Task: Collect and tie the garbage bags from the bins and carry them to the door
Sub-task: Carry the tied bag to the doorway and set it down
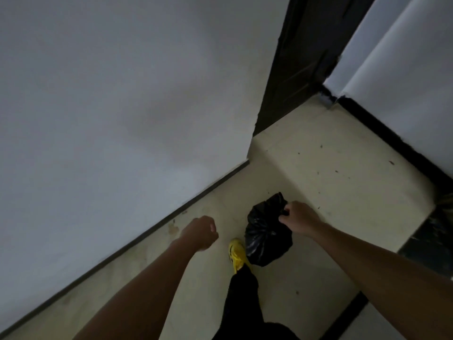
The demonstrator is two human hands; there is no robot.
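My right hand (297,217) grips the gathered neck of the black garbage bag (266,236), which hangs low over the floor (318,168), just beside my yellow shoe (236,253). The dark door (301,57) is ahead. My left hand (202,230) is curled into a fist around nothing. My foot could kick the bag as I step, I think, and plastic held by one hand might slip or tear.
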